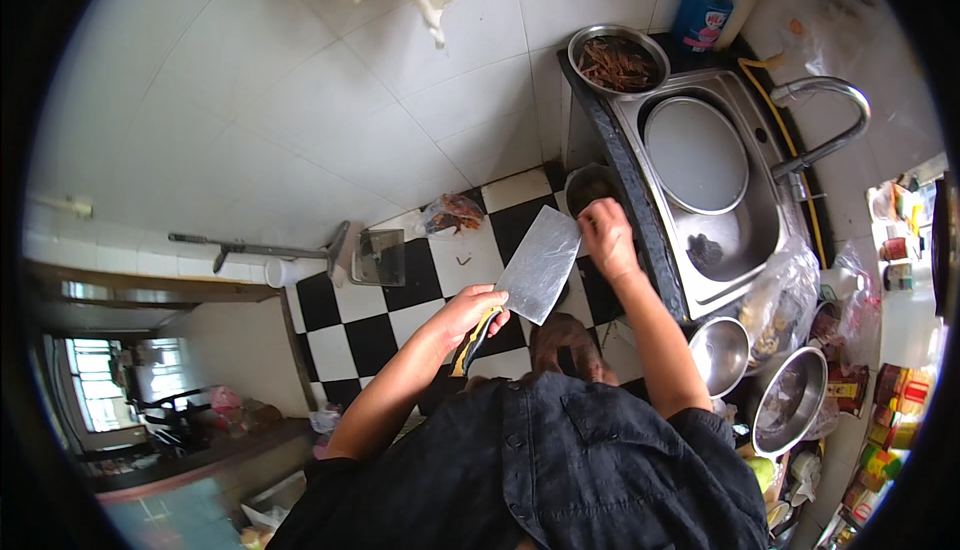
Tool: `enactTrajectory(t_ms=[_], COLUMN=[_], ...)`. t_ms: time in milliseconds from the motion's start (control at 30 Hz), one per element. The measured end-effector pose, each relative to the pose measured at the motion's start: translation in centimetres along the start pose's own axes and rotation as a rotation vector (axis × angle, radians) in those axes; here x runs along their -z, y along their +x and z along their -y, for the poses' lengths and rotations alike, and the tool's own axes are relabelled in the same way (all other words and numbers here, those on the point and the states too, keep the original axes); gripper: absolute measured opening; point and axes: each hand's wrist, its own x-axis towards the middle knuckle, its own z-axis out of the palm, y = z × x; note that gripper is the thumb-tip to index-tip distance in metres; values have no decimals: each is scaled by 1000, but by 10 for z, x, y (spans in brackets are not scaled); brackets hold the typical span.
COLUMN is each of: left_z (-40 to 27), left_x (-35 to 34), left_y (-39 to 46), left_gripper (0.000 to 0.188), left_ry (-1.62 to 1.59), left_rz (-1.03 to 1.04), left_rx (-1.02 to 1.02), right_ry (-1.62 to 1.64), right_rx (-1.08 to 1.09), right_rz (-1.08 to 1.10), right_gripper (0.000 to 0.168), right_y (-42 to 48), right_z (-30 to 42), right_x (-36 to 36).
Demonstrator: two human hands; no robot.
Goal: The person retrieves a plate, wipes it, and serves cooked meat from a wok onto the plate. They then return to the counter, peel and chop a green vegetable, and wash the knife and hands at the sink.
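My left hand [478, 313] grips the black and yellow handle of a cleaver [538, 268]. Its broad steel blade is held up over the floor, angled towards the counter. My right hand [609, 238] is beside the blade's far corner, fingers bent together. Whether they touch the blade or pinch something small is unclear. Just past those fingers, a bin-like dark container [591, 184] stands low against the counter, partly covered by the hand.
A steel sink [739, 250] on my right holds a round grey basin [697, 152]. Dark brown strips soak in a metal bowl [577, 54] at the counter's corner. A plastic bag [450, 214], a dustpan [379, 257] and a broom [341, 253] are by the tiled wall.
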Motion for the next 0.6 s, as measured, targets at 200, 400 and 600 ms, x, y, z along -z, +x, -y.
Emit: enactTrajectory(t_ms=[200, 400, 600], left_z=[-65, -127, -189], left_x=[14, -5, -34], left_y=[32, 51, 85], left_gripper=[20, 53, 12], left_ry=[895, 1787, 1869], left_rz=[-163, -235, -109], left_rx=[-369, -880, -1132], right_ry=[282, 320, 97], right_rx=[-602, -520, -23], right_rz=[-317, -94, 376], right_gripper=[8, 17, 40], right_y=[58, 91, 98], right_z=[-71, 16, 56], right_x=[9, 64, 77])
